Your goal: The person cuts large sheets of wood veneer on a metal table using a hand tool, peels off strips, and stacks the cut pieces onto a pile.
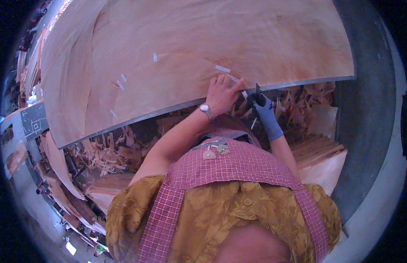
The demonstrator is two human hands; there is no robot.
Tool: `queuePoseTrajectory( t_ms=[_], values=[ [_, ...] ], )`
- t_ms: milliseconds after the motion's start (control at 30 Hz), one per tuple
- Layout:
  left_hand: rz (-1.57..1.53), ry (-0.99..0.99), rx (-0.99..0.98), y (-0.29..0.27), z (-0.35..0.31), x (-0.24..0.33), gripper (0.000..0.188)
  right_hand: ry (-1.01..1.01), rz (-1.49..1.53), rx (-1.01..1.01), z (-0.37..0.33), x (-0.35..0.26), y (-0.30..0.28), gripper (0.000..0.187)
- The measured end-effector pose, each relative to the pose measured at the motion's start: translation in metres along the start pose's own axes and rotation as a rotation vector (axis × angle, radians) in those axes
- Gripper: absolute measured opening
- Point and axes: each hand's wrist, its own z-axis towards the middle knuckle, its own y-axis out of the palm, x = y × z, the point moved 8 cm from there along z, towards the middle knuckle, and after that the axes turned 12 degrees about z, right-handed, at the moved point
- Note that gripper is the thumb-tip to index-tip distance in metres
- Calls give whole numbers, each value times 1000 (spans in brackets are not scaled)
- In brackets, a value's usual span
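Note:
A large thin wood veneer sheet (177, 39) spreads across the work table in front of me. My left hand (223, 94), bare with a wristwatch (206, 110), lies on the sheet near its front edge, fingers stretched out. By its fingertips is a short white tape strip (233, 78), and another tape piece (222, 69) sticks just beyond. Gloved in blue-grey, my right hand (265, 113) is closed around a dark tool with a thin, blade-like tip (257, 89) at the sheet's edge. Its exact kind is unclear. White strips show beside that hand.
More tape pieces (120, 84) dot the sheet's left half. Below the table edge lie torn veneer scraps (113, 151) and, on the right, stacked veneer sheets (317, 153). Grey floor (365, 131) runs along the right side. A metal frame (33, 120) stands at far left.

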Motion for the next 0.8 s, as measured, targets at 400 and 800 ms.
queuePoseTrajectory(
  t_ms=[400,800],
  values=[
    [-1510,-1160,469,41,-21,-112,40,-257,-88,-170,-17,-137,90,54],
    [-1317,-499,-315,33,-106,-39,29,-699,-1158,-607,62,-158,29,21]
  ],
)
